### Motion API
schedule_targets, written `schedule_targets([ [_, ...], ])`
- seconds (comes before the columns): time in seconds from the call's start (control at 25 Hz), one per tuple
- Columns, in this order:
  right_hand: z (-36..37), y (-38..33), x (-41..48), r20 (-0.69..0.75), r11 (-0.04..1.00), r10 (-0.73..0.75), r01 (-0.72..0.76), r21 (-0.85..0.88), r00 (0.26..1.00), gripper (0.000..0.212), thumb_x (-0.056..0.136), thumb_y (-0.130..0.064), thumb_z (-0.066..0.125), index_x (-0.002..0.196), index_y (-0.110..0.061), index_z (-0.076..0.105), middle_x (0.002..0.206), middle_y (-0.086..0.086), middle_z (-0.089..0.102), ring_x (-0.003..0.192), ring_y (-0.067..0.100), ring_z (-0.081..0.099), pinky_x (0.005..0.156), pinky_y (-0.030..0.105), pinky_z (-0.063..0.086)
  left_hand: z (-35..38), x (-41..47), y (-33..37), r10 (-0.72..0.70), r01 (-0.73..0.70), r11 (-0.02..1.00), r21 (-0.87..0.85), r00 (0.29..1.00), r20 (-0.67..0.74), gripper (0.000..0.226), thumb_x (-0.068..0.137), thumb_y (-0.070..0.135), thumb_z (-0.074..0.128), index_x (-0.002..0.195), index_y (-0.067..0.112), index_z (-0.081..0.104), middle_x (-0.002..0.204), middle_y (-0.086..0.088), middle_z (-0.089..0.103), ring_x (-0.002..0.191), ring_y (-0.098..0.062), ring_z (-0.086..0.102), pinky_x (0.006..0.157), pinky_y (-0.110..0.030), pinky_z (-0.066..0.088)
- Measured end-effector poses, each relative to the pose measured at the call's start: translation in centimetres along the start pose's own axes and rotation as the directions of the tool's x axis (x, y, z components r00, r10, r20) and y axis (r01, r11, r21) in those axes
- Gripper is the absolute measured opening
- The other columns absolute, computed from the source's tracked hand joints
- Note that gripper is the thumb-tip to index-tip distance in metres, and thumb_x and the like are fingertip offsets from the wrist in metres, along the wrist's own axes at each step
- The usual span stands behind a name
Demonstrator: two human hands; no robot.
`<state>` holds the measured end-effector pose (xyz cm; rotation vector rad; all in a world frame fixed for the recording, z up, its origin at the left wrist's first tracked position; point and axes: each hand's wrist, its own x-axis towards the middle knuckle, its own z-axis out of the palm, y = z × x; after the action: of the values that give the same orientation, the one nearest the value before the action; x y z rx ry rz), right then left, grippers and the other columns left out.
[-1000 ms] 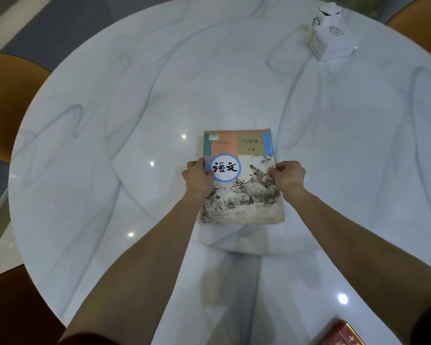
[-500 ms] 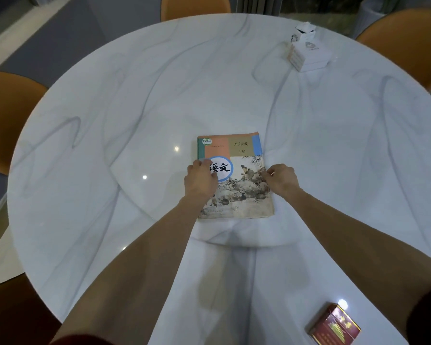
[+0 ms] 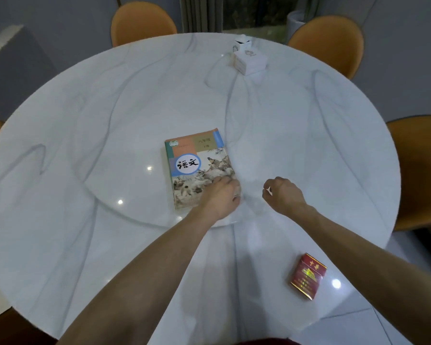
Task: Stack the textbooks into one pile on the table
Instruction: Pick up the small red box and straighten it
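My left hand [image 3: 220, 195] rests flat on the near right corner of the book pile [image 3: 198, 168] in the middle of the worktop [image 3: 85, 120], my right hand [image 3: 283, 195] hangs curled and empty beside it, so I think the stacking is nearly done and next I only square the edges.

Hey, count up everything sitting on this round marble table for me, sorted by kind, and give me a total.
Illustrated textbook pile with blue-circled title: 1
Red cigarette pack with gold print: 1
White paper tissue box: 1
Total: 3
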<state>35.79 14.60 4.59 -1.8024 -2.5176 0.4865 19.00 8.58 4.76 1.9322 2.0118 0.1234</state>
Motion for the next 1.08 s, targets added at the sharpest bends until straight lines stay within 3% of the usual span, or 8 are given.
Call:
schedule_targets([
  [0.16,0.3,4.5,-4.4,-0.02,0.993,0.119,-0.119,0.014,0.993,0.03,0.094,-0.025,0.047,0.114,-0.011,0.064,0.113,0.012,0.064,0.103,0.03,0.06,0.076,0.032,0.046,2.2,-0.5,4.3,0.219,-0.219,0.976,0.002,0.972,0.082,0.047,0.093,0.026,0.051,0.137,0.012,0.044,0.133,-0.011,0.049,0.126,-0.029,0.042,0.101,-0.041,0.043],
  [0.44,3.3,11.0,-12.7,-0.027,0.919,0.371,-0.363,0.154,0.928,0.027,0.093,-0.021,0.048,0.108,-0.007,0.066,0.106,0.014,0.065,0.093,0.031,0.063,0.067,0.028,0.042,7.9,-2.4,10.6,0.563,-0.583,0.812,0.0,0.785,0.259,0.062,0.088,0.032,0.06,0.142,0.012,0.038,0.145,-0.011,0.04,0.138,-0.027,0.031,0.108,-0.039,0.038],
  [0.72,7.8,11.8,-18.5,0.046,0.755,0.561,-0.533,0.382,0.827,0.036,0.093,-0.028,0.053,0.123,-0.008,0.059,0.116,0.013,0.064,0.098,0.028,0.064,0.081,0.034,0.05,12.2,-3.9,12.2,0.664,-0.733,0.68,0.025,0.63,0.403,0.087,0.081,0.04,0.069,0.15,0.013,0.023,0.16,-0.014,0.014,0.15,-0.029,0.004,0.123,-0.039,0.014],
  [0.88,9.0,10.8,-18.7,0.112,0.68,0.59,-0.567,0.466,0.8,0.04,0.093,-0.029,0.054,0.126,-0.006,0.057,0.116,0.015,0.064,0.1,0.028,0.064,0.086,0.035,0.051,12.8,-3.7,11.8,0.618,-0.703,0.71,0.028,0.643,0.452,0.086,0.084,0.032,0.067,0.151,0.012,0.017,0.161,-0.013,0.006,0.151,-0.028,-0.001,0.122,-0.037,0.013],
  [1.08,9.6,10.1,-18.1,0.156,0.639,0.567,-0.551,0.536,0.809,0.029,0.092,-0.021,0.057,0.115,-0.005,0.064,0.109,0.015,0.068,0.096,0.028,0.065,0.085,0.034,0.053,13.5,-3.8,11.6,0.591,-0.62,0.782,-0.065,0.704,0.394,0.077,0.079,0.031,0.07,0.142,0.007,0.033,0.144,-0.012,0.029,0.133,-0.027,0.036,0.105,-0.032,0.041],
])
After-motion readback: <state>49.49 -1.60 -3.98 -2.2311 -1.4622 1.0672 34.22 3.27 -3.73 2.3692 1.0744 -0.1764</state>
